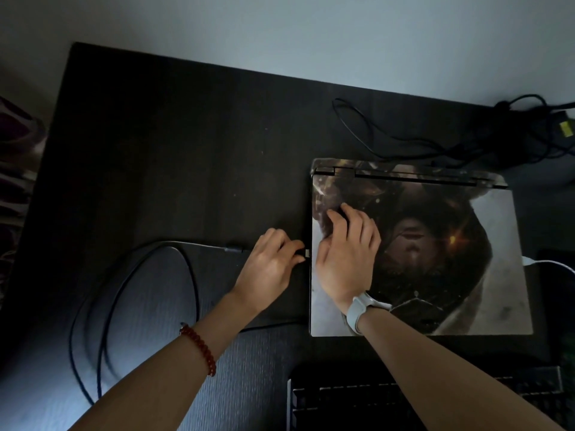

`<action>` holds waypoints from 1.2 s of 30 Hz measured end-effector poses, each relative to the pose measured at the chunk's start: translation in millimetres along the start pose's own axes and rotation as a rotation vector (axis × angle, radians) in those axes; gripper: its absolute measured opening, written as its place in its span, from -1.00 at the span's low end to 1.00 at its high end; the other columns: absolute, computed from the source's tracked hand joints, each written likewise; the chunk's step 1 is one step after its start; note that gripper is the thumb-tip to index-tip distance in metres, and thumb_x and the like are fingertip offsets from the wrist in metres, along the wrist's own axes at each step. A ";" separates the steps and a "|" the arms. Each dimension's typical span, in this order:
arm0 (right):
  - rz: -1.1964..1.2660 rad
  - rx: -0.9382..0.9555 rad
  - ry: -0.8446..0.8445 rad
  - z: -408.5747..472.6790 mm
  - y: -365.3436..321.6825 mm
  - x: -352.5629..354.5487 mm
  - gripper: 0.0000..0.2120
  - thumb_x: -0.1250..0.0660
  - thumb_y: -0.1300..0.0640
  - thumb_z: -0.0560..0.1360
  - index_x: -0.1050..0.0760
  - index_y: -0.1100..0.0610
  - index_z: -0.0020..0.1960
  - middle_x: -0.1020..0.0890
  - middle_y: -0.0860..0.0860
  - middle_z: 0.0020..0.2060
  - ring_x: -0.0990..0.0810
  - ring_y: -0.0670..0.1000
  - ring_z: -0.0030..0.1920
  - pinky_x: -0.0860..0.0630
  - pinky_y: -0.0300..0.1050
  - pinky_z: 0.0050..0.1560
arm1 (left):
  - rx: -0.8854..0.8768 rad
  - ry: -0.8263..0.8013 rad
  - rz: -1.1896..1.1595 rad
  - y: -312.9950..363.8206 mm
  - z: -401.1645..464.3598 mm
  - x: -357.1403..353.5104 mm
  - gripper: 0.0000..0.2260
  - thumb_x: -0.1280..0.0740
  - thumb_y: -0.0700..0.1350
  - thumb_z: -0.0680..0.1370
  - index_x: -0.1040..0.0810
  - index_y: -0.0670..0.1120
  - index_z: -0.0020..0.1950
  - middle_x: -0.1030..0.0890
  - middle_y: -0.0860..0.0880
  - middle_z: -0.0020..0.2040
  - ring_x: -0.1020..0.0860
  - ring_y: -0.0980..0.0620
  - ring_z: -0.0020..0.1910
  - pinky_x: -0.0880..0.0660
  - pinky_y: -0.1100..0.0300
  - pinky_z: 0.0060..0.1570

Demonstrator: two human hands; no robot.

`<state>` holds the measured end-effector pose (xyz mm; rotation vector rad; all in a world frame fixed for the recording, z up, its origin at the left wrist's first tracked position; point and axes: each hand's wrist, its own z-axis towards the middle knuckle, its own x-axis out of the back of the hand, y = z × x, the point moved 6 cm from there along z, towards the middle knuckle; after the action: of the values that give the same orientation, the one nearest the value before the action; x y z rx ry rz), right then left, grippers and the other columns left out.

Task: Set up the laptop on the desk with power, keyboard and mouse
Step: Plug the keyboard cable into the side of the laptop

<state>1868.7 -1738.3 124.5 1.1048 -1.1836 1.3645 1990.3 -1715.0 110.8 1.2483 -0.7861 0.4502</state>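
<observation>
A closed laptop (pixel 451 259) with a picture skin on its lid lies on the right half of the dark desk (pixel 186 150). My left hand (pixel 267 265) pinches a small metal plug (pixel 306 252) right at the laptop's left edge. From the plug a dark cable (pixel 130 275) trails left and loops over the desk. My right hand (pixel 345 256) rests flat on the lid near its left side, fingers spread. A black keyboard (pixel 357 402) sits at the near edge, partly under my right forearm. No mouse is visible.
A black power cable (pixel 404 141) with its adapter (pixel 563 126) lies tangled behind the laptop at the far right. A white cable (pixel 547 263) comes off the laptop's right side. The desk's far edge meets a pale wall.
</observation>
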 end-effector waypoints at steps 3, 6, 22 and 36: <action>-0.001 0.001 0.002 0.1 -0.1 0.5 -0.61 -0.06 0.11 0.41 -0.43 0.13 0.18 -0.50 0.13 0.21 -0.42 0.18 0.25 -0.32 0.18 0.31 | -0.003 -0.002 -0.013 -1.0 1.9 1.3 -0.86 -0.40 -0.27 0.44 -0.60 -0.29 -0.03 -0.51 -0.19 -0.24 -0.50 -0.11 -0.25 -0.50 0.09 -0.22; 0.008 -0.005 0.001 0.9 -0.1 1.0 -0.60 -0.06 0.11 0.40 -0.44 0.14 0.18 -0.51 0.14 0.21 -0.43 0.19 0.24 -0.32 0.19 0.30 | 0.018 0.019 -0.024 1.6 -0.5 0.9 -0.84 -0.44 -0.31 0.40 -0.60 -0.30 -0.05 -0.51 -0.20 -0.26 -0.51 -0.13 -0.28 -0.52 0.07 -0.24; 0.007 0.002 -0.013 0.2 2.2 -0.9 -0.62 -0.10 0.11 0.41 -0.43 0.13 0.19 -0.50 0.13 0.23 -0.42 0.18 0.26 -0.28 0.16 0.33 | -0.003 0.021 -0.013 6.0 3.6 0.1 -0.84 -0.46 -0.30 0.39 -0.61 -0.29 -0.05 -0.52 -0.19 -0.26 -0.52 -0.11 -0.27 -0.50 0.13 -0.19; 0.037 0.008 -0.016 1.8 4.0 -0.6 -0.59 -0.07 0.08 0.39 -0.43 0.12 0.19 -0.50 0.12 0.21 -0.43 0.18 0.24 -0.31 0.19 0.30 | -0.008 0.041 0.100 -4.8 -1.9 8.9 -0.88 -0.47 -0.26 0.39 -0.64 -0.20 -0.09 -0.62 -0.11 -0.20 -0.57 -0.11 -0.19 -0.49 0.04 -0.23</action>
<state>1864.8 -1740.4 123.7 1.1062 -1.2172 1.3920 2000.1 -1715.5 114.0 1.1924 -0.8166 0.5517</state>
